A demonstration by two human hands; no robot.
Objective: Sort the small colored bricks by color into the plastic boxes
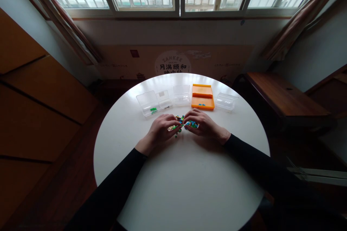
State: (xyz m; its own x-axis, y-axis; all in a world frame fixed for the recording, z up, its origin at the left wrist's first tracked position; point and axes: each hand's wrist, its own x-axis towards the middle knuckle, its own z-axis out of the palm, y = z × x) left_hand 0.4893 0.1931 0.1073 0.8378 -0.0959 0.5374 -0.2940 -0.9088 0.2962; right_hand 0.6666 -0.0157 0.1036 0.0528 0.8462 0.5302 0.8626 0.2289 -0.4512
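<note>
Multicoloured tiny plastic pcs between bare L hand & bare R hand, fingers half-curled, can't tell if pinching any, so imo stay low, 1 pc at a time.

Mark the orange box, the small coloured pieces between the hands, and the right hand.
Orange box [202, 100]: head view, bare floor of its near half.
Coloured pieces [179, 118]: head view, far part of the pile.
Right hand [203, 120]: head view, back of it.

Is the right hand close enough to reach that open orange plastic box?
Probably yes: the bare right hand is at the small colourful pieces, just below the open orange plastic box in the view, with nothing seen between them.
</note>
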